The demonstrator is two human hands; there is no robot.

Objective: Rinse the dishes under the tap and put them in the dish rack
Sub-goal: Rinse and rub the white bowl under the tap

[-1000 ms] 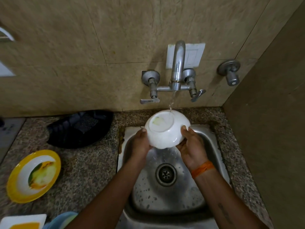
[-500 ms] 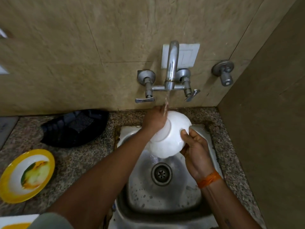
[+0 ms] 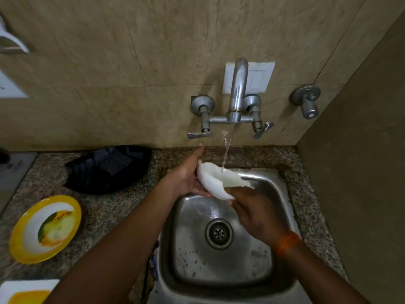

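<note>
Bowl [image 3: 215, 179] held over the back edge of the sink [image 3: 282, 189], at 12 o'clock from the drain [image 3: 218, 233], directly under the tap [image 3: 237, 93]. It is tilted, open side up and toward the wall; the stream lands inside it near the far rim.

Left hand [image 3: 186, 176] cups the bowl's outer wall from 9 o'clock, palm against it, fingers wrapped underneath, index finger sticking out toward the wall. Right hand [image 3: 256, 212] closes on the near rim at 5 o'clock, fingertips pinching the edge. Both hands are clamped on the bowl.

Handling, by judgement: looks like glazed ceramic or melamine, stiff, light to moderate in weight, gaining some as water pools. Wet glaze will be slick, and it would chip or crack if dropped on the steel sink. Best hold is the one in use: one palm under the curve for support, the other pinching the rim to steer the tilt. Rim pinch alone looks risky while wet.

Black rack [image 3: 107, 170] sits on the counter at 10 o'clock from the drain, near the sink. Yellow plate [image 3: 45, 229] at 9 o'clock, not yet rinsed.
</note>
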